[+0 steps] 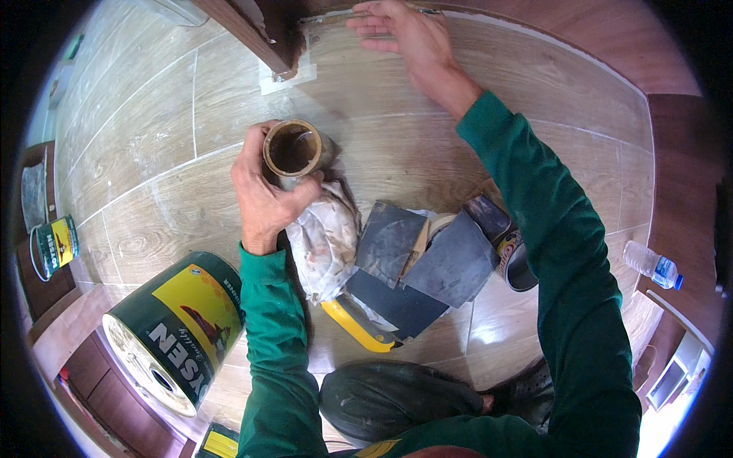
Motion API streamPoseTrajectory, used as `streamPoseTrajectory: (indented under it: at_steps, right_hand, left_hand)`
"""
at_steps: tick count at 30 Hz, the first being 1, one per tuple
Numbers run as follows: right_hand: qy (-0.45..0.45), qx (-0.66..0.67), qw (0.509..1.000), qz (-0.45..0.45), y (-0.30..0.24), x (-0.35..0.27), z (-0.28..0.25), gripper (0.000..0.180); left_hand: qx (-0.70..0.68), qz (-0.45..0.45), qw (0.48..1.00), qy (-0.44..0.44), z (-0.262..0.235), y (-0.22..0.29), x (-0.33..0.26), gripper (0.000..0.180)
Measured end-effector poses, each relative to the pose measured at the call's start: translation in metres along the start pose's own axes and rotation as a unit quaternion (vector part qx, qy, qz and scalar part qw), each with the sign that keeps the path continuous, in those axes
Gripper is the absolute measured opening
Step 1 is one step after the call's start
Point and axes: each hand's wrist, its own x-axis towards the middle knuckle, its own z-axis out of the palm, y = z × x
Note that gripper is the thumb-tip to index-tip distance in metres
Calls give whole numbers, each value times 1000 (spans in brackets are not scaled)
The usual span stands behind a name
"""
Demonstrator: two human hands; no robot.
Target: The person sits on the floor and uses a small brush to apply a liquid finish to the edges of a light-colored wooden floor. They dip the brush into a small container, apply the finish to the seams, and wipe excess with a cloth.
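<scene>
My left hand (263,191) is wrapped round a small round can (324,156), its open mouth up and its inner wall stained brown. Just below that hand lies a crumpled, stained white rag (324,244) on the floor. At the far edge of the floor, my right hand (401,34) reaches to the foot of a brown wooden panel (534,30). A thin, stick-like tool (336,16) shows at its fingertips, and its working end is hard to make out. The fingers are loosely bent, with the thumb side partly hidden.
Dark sandpaper sheets (450,259), a yellow-handled tool (355,327) and an open tin (521,269) lie before my knees. A big green paint pail (183,320) is at left, a smaller pail (57,246) beyond. A brown post (256,34) stands ahead; a plastic bottle (649,263) lies right.
</scene>
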Motion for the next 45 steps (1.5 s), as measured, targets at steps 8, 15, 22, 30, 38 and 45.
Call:
streamPoseTrajectory:
  at_steps: [8,15,22,30,38,45]
  right_hand:
    - [2,-17,1000,-22,-1,-1,-1,41]
    - [4,-49,998,-47,-1,-11,4,41]
    - [-33,-196,975,-94,-25,-60,7,44]
    - [0,-217,974,-62,-125,-174,-27,40]
    - [-29,-373,918,-133,-148,-236,26,34]
    - [-98,-450,863,-207,-112,-206,54,17]
  left_hand:
    - [-19,-9,1000,0,2,2,-1,52]
    - [-13,-16,1000,-16,0,-2,0,61]
    - [-48,-13,999,8,1,-3,-1,50]
    - [-83,38,996,22,7,-19,-1,53]
    - [46,168,982,79,5,-14,0,62]
    - [67,192,975,86,6,-12,3,64]
